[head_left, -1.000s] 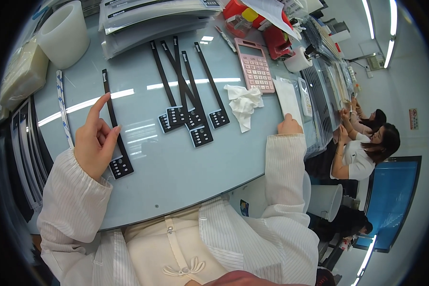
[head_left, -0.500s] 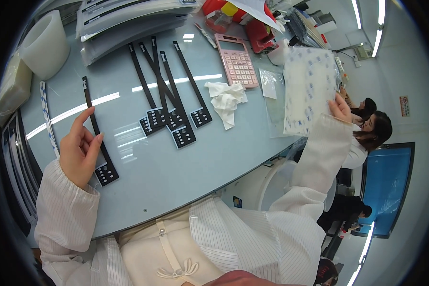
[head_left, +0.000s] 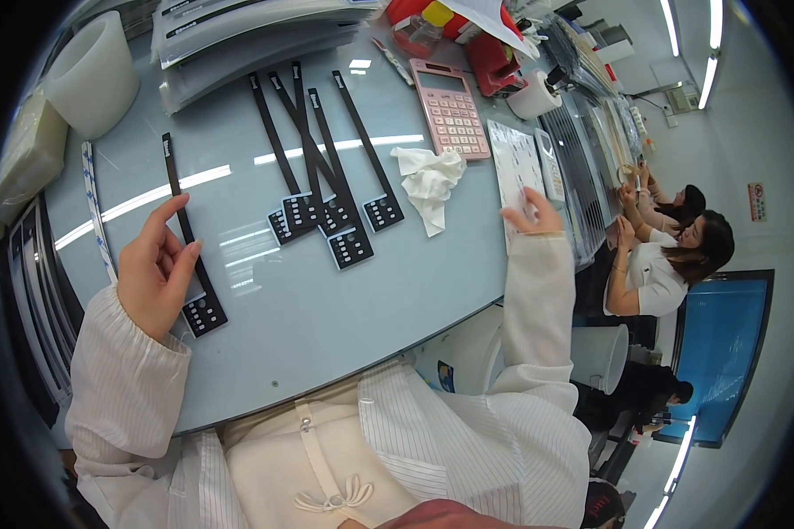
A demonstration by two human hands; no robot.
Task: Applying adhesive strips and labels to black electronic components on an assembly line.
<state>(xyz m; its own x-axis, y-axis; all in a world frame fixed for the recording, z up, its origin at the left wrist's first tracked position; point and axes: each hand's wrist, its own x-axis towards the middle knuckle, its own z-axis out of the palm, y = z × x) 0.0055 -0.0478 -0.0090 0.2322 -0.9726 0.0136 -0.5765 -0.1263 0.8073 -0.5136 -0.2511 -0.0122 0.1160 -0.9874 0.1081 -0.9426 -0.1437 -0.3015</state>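
My left hand (head_left: 156, 269) lies at the left of the table, index finger and thumb apart, touching or just beside a black strip (head_left: 205, 282) with a wide keypad-like end. Its other fingers are curled. At the right edge of the table my right hand (head_left: 536, 213) hovers over or touches a white sheet with faint printing (head_left: 513, 159). Its thumb and fingers are spread, and I see nothing gripped in them. Several more black strips (head_left: 351, 249) with the same dotted ends lie mid-table, some crossing each other.
A crumpled white tissue (head_left: 430, 181) and a pink calculator (head_left: 454, 119) lie between the strips and my right hand. Stacked clear sheets (head_left: 256, 66) and a white roll (head_left: 93, 75) stand at the back left. Co-workers sit at the right, one in a white top (head_left: 657, 273).
The large translucent sheet with blue marks has left my right hand, which has moved left and lower. A white printed sheet now shows beneath it. My left hand stays nearly in place.
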